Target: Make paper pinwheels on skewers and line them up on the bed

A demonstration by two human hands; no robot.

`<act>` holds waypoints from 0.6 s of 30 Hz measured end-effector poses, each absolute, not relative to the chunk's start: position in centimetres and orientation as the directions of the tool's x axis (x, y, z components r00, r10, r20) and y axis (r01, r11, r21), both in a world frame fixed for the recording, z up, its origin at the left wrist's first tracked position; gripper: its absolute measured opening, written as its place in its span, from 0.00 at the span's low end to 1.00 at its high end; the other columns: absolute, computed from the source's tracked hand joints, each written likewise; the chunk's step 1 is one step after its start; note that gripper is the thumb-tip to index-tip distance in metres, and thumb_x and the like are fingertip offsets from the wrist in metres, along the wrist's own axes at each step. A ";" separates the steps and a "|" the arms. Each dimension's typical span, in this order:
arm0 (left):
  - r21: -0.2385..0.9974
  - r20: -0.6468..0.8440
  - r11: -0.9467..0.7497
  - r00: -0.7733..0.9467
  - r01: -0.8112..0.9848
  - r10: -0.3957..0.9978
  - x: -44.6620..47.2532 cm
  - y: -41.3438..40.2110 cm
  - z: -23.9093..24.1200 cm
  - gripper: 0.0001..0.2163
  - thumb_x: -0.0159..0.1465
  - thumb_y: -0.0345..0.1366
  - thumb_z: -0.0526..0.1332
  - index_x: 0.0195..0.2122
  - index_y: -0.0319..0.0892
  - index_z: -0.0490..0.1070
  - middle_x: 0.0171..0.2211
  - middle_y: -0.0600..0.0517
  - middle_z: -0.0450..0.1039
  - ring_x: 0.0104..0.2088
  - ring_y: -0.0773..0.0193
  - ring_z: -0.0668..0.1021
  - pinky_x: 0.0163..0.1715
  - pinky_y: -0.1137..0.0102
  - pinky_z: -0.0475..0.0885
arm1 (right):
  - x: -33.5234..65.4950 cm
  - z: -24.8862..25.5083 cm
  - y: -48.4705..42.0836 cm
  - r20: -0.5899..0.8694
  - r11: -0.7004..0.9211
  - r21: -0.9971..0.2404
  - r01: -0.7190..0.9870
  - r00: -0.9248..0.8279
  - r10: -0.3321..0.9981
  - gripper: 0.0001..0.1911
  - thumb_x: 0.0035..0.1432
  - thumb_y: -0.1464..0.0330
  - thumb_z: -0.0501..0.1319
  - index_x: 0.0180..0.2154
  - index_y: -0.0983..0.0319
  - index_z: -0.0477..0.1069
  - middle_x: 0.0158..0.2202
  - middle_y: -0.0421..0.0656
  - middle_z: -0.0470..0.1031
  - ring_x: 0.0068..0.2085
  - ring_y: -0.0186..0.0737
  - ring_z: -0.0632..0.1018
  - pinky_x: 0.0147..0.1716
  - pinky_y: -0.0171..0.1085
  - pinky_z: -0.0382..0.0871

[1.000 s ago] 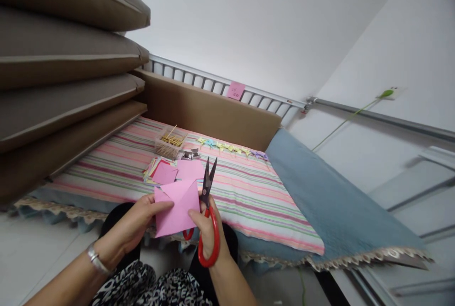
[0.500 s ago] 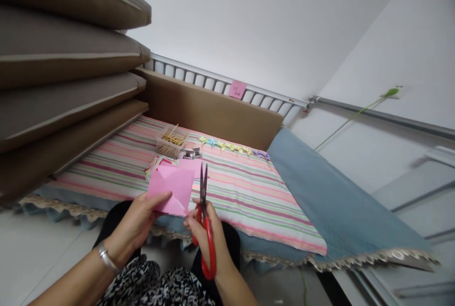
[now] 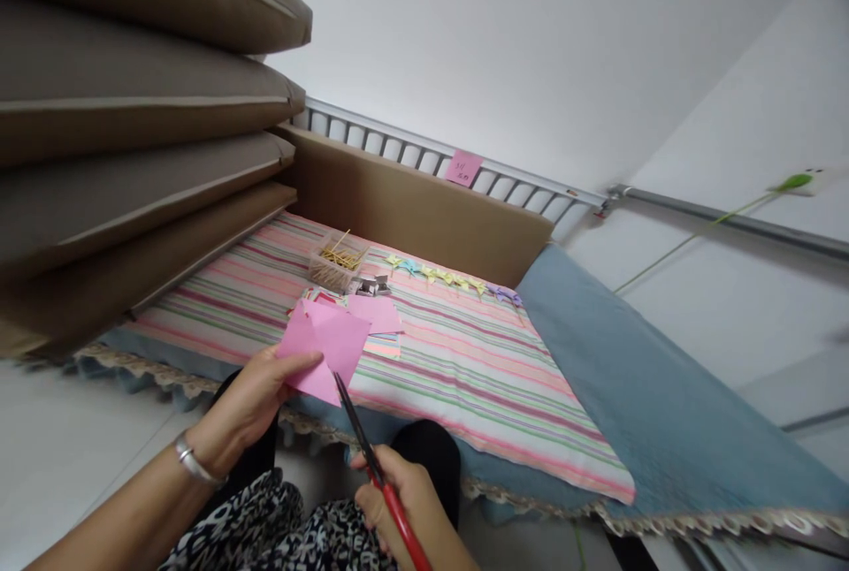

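Observation:
My left hand (image 3: 256, 390) grips a square of pink paper (image 3: 335, 341) by its lower left side, thumb on top. In my right hand (image 3: 404, 496) are red-handled scissors (image 3: 366, 438), with the dark blades pointing up and left. The blade tips meet the lower edge of the paper, near my left thumb; whether they are cutting I cannot tell. Behind the held sheet, another pink sheet (image 3: 377, 315) lies on a pile of coloured papers (image 3: 383, 346) on the striped cloth (image 3: 504, 385).
A clear box of wooden sticks (image 3: 337, 262) stands behind the papers, beside a small open metallic case (image 3: 370, 285). Small paper pinwheels (image 3: 451, 279) lie in a row along the back. Stacked cushions (image 3: 146, 129) rise at the left; a brown board (image 3: 411, 200) stands behind.
The scissors have turned from pointing upright beside the paper to leaning left, tips at its lower edge. My right hand has moved down, away from the paper's corner. The view has shifted slightly.

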State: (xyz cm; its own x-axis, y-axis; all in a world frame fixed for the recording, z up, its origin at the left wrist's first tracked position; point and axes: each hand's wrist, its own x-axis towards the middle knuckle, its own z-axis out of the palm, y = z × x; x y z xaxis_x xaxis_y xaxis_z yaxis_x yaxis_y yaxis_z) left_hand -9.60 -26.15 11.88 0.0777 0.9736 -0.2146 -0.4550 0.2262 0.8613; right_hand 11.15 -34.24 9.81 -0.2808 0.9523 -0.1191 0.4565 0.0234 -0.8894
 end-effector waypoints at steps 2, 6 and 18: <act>0.851 -0.225 0.233 0.074 -0.471 0.972 -9.6 -26.2 12.1 0.11 0.50 0.31 0.68 0.35 0.34 0.78 0.32 0.43 0.81 0.29 0.59 0.79 0.30 0.70 0.73 | 11.0 10.1 -34.2 -0.121 0.022 -0.894 0.448 -0.289 0.950 0.12 0.55 0.62 0.60 0.39 0.61 0.73 0.19 0.35 0.64 0.19 0.29 0.62 0.17 0.29 0.53; 0.837 -0.242 0.254 0.089 -0.484 0.966 -9.4 -26.4 12.4 0.11 0.52 0.30 0.67 0.37 0.33 0.78 0.33 0.42 0.80 0.30 0.59 0.79 0.32 0.70 0.73 | 11.0 10.1 -34.3 -0.112 0.033 -0.886 0.463 -0.282 0.953 0.10 0.54 0.65 0.61 0.38 0.60 0.73 0.18 0.35 0.64 0.19 0.29 0.63 0.18 0.29 0.54; 0.837 -0.217 0.248 0.120 -0.487 0.969 -9.0 -26.8 12.3 0.11 0.53 0.30 0.67 0.38 0.33 0.77 0.34 0.43 0.80 0.31 0.60 0.78 0.33 0.70 0.73 | 11.3 10.1 -34.1 -0.082 0.078 -0.865 0.495 -0.293 0.953 0.10 0.55 0.64 0.61 0.39 0.59 0.73 0.20 0.35 0.63 0.23 0.31 0.64 0.20 0.29 0.55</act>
